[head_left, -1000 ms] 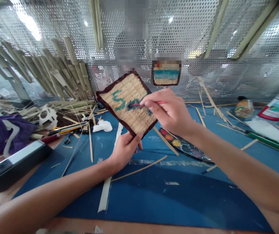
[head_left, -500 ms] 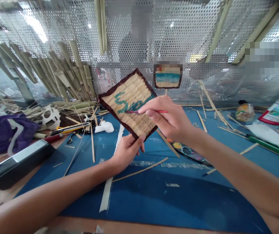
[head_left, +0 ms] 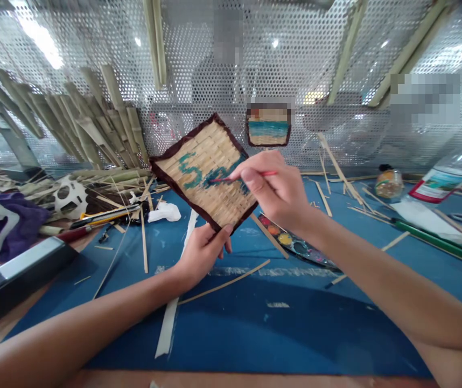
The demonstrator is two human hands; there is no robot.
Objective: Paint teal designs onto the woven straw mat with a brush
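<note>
A square woven bamboo panel (head_left: 198,156) with a dark brown border is tilted up on one corner above the table. My left hand (head_left: 204,250) pinches its bottom corner, thumb on the front. My right hand (head_left: 277,186) is closed on a thin paintbrush (head_left: 266,173) with a red handle. The brush's tip rests on or just over the weave, beside blue-green painted marks that curve like an S and continue to the right. Below my right forearm lies a paint palette (head_left: 295,245) with orange, yellow and dark wells, partly covered by the arm.
A smaller painted panel (head_left: 269,132) stands behind, before a perforated metal screen (head_left: 198,32). Bamboo strips, a yellow utility knife (head_left: 102,216), purple cloth (head_left: 16,215) and a black box (head_left: 21,275) lie left. At right are a plastic bottle (head_left: 443,175), a jar (head_left: 388,184) and a green tool (head_left: 436,237).
The brush tip has shifted slightly right relative to the panel, away from the S-shaped mark. The whole scene has slid a little left in view, uncovering more of the palette.
</note>
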